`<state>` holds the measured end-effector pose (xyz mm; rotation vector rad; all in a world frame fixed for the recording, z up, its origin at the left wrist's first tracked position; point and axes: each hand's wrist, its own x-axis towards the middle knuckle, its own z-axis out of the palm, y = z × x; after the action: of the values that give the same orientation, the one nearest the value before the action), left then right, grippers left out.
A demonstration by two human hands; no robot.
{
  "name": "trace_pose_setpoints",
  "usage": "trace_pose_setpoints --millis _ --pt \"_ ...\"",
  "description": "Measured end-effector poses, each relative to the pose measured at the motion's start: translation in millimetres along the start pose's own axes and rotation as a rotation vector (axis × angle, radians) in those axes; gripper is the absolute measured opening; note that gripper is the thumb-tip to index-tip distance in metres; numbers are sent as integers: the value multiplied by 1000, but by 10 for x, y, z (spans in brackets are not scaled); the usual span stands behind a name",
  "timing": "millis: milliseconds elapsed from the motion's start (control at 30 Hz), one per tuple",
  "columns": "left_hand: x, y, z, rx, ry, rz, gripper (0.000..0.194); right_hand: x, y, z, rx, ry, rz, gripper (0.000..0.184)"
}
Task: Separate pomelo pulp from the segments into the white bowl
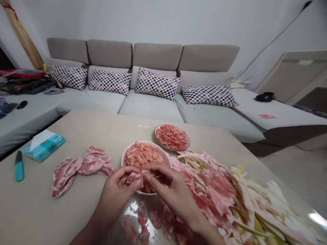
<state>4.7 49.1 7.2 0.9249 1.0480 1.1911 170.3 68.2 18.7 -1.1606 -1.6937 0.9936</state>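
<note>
Over the white bowl (166,158), which is heaped with peeled pink pomelo flesh (145,154), my two hands meet. My left hand (118,187) is closed, pinching a pomelo segment (134,177) between thumb and fingers. From the other side, my right hand (172,186) also pinches at this segment with thumb and fingertips. The right fingers partly cover the segment. To the left lie several unpeeled pomelo segments (88,166) with their pale membrane on. Stripped membranes (143,219) are strewn on the table just below the bowl.
Behind the bowl stands a dark-rimmed plate (188,145) of pink flesh. A large pile of rind and membrane (224,194) covers the table's right side. At the left are a tissue pack (46,147) and a teal-handled knife (19,168). A sofa (150,105) lines the far edge.
</note>
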Motion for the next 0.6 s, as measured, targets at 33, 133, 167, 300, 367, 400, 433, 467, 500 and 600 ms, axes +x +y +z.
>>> trace_pose_setpoints --millis 33,133,167,300,367,400,433,467,500,600 --pt "3 7 -1 4 -12 -2 19 4 -6 0 9 3 10 13" --pt "14 25 -15 6 -48 -19 18 7 -20 -4 24 1 25 9" --pt "16 32 -22 2 -59 -29 18 6 -24 -6 27 -4 26 9" --pt "13 64 -42 -23 -110 -82 18 2 -41 -17 -1 -7 9 7" --pt "5 85 -43 -43 -137 -118 17 -1 -45 -25 -28 -9 -8 7" --pt "2 94 -42 -55 -144 -136 18 -3 -45 -30 -37 -19 -17 7" --pt "-1 102 -41 -66 -146 -151 18 -6 -43 -35 -41 -29 -26 7" --pt "-2 107 -39 -75 -144 -162 19 -8 -39 -39 -43 -42 -36 8" --pt "-1 109 -39 -82 -141 -166 20 -11 -34 -44 -46 -53 -50 10" --pt "9 104 -41 -83 -149 -147 20 -19 -12 -47 -60 -58 -110 17"
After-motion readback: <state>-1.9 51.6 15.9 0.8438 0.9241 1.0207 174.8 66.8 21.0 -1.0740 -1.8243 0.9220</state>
